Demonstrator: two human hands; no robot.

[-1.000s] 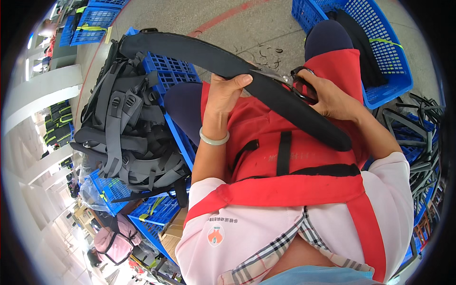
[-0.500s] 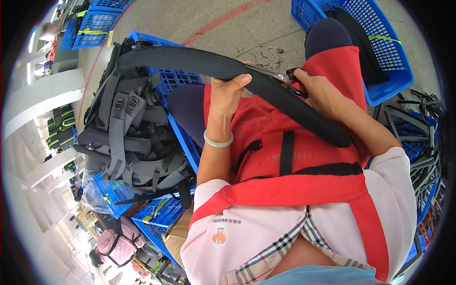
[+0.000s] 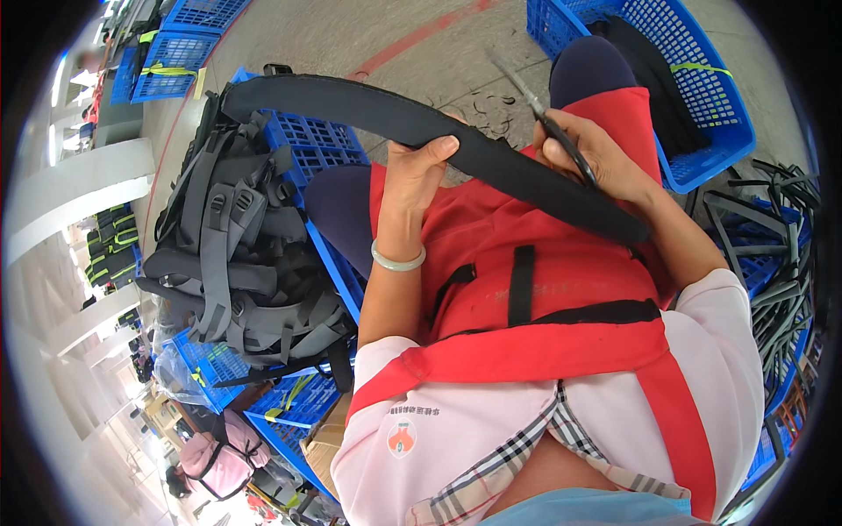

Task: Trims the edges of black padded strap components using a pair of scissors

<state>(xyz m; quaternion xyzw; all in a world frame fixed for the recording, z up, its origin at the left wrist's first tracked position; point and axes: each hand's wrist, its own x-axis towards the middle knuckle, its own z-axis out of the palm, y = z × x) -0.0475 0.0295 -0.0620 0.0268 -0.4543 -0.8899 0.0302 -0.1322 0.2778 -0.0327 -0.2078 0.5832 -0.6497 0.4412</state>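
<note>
A long, curved, dark grey padded strap stretches across my lap, its far-left end over a heap of grey straps. My left hand grips it near the middle, thumb on top and fingers hidden underneath. Close to the strap's right part, my right hand is closed around a pair of scissors with black handles. The blades point away from me toward the floor and stand apart from the strap. Small dark thread scraps show along the strap's far edge.
Left of my legs, grey strap pieces with buckles are heaped on a blue crate. Another blue crate at the far right holds dark pieces. Grey strips pile up at the right. Dark scraps lie on the floor.
My right hand has swung the scissors away from the strap's far edge, so the blades now point farther outward. The strap has tilted a little, its right end rising; my left hand keeps its hold.
</note>
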